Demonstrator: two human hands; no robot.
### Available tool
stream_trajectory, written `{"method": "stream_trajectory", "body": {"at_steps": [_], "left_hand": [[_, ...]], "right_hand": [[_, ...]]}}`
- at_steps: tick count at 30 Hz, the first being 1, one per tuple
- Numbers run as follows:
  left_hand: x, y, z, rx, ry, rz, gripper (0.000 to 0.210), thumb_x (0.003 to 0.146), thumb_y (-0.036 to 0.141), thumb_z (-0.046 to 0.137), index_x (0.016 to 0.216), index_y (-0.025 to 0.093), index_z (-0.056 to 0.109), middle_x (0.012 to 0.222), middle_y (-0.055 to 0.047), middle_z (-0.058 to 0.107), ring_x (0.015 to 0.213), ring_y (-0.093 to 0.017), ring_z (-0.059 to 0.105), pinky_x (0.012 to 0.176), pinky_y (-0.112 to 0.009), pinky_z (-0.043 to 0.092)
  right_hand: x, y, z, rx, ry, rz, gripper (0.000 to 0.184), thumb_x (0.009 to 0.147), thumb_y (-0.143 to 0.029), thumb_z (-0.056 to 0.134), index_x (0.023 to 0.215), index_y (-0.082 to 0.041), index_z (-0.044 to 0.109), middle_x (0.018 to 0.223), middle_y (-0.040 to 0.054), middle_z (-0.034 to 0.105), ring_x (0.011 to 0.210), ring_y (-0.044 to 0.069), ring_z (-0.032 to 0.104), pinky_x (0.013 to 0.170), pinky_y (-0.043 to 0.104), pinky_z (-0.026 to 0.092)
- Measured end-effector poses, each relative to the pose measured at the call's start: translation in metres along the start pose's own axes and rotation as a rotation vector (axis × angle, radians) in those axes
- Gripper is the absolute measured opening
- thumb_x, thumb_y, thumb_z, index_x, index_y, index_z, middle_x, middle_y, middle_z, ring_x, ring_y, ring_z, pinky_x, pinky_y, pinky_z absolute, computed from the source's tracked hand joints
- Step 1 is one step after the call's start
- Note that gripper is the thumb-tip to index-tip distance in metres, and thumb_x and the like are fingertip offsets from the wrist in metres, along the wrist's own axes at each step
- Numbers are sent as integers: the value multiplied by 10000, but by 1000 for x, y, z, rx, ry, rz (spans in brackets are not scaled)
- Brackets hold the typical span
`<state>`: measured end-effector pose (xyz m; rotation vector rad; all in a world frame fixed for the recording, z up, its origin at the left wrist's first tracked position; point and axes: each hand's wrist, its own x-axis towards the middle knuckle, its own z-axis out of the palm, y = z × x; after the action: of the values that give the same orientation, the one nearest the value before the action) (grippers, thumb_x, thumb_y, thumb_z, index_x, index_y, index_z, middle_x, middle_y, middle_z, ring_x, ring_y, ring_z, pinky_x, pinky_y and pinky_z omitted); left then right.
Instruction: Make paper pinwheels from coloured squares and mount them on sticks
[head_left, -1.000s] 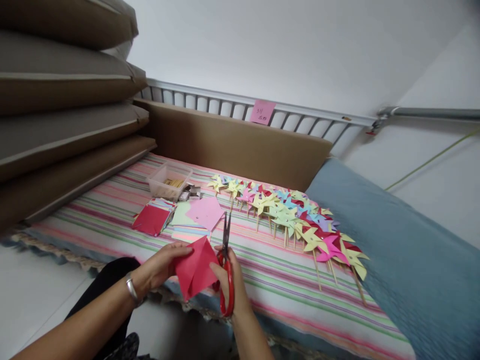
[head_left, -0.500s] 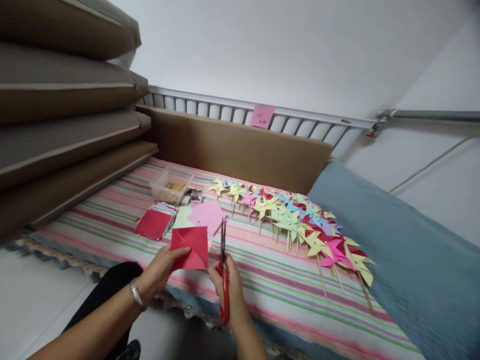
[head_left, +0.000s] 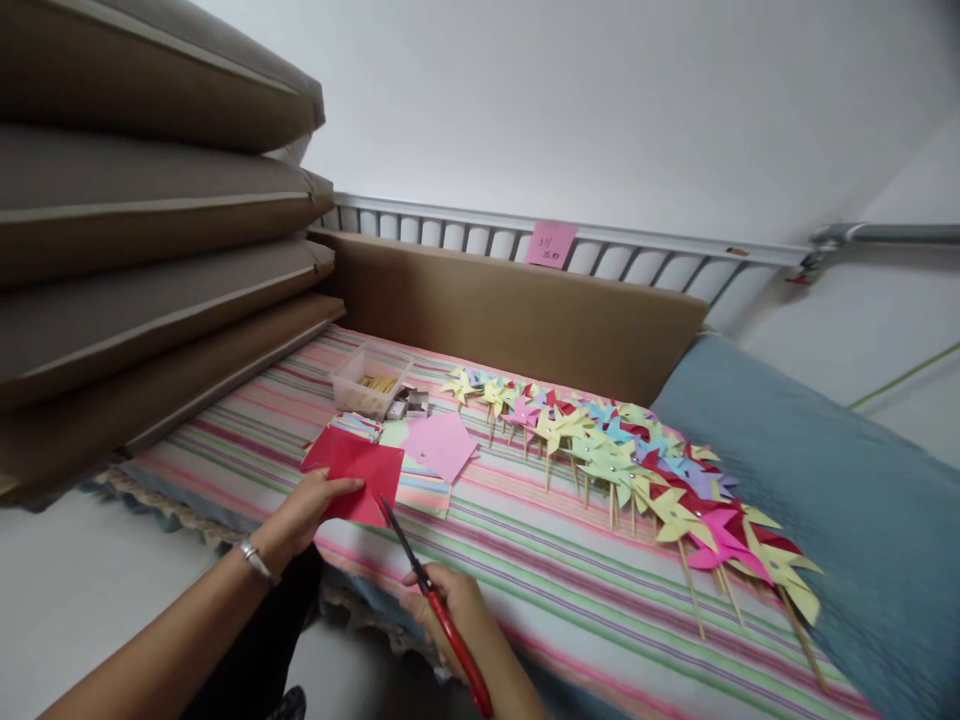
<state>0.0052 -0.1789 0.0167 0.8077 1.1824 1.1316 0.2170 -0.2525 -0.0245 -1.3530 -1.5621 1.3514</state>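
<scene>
My left hand [head_left: 309, 508] pinches a square of red paper [head_left: 369, 472] by its near left side, thumb on top. Crease lines run across the paper. In my right hand [head_left: 450, 610] is a pair of scissors [head_left: 416, 565] with red handles, its blades pointing up and left. The blade tips lie at the paper's right side; whether they touch it I cannot tell. Just beyond the red paper are pink paper sheets [head_left: 441, 447] and a pile of other coloured papers, partly hidden by it.
A clear plastic box [head_left: 360, 378] holding thin wooden sticks stands behind the papers, small boxes [head_left: 411, 402] beside it. Many paper pinwheels [head_left: 611, 455] on sticks cover the right of the striped cloth [head_left: 540, 580]. Stacked cushions [head_left: 165, 240] rise at left; a brown board [head_left: 495, 310] stands behind.
My left hand has tilted the red paper and moved it slightly. The scissors have swung from upright to slanting left, tips now at the paper. The view has shifted left.
</scene>
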Motion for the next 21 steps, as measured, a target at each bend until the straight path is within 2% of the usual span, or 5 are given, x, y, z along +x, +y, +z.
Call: {"method": "stream_trajectory", "body": {"at_steps": [6, 10, 16, 21], "left_hand": [[0, -2, 3, -1, -46, -7, 270, 580, 218, 774, 803, 105, 671, 760, -124, 731, 637, -241, 684, 608, -319, 538], [0, -4, 4, 6, -73, -13, 215, 601, 213, 760, 765, 111, 663, 736, -116, 729, 625, -229, 678, 612, -315, 535], [1, -5, 4, 8, -90, -9, 243, 607, 223, 758, 803, 114, 665, 777, -121, 732, 660, -242, 685, 620, -321, 535], [1, -5, 3, 5, -93, -3, 234, 599, 224, 763, 780, 115, 664, 748, -109, 731, 630, -231, 679, 599, -307, 527]], "right_hand": [[1, -5, -1, -1, -63, 47, 268, 707, -415, 618, 812, -172, 659, 412, -66, 442, 334, 75, 351, 365, 190, 275], [-1, -5, -2, -3, -53, 52, 223, 706, -381, 626, 785, -175, 655, 410, -68, 442, 328, 73, 353, 356, 186, 268], [-4, -9, -2, -34, -18, 40, 176, 732, -327, 599, 799, -175, 656, 407, -70, 439, 356, 81, 374, 379, 187, 272], [-3, -10, -4, -43, -69, 57, 199, 748, -340, 601, 837, -165, 639, 426, -74, 435, 378, 77, 384, 411, 183, 296]]}}
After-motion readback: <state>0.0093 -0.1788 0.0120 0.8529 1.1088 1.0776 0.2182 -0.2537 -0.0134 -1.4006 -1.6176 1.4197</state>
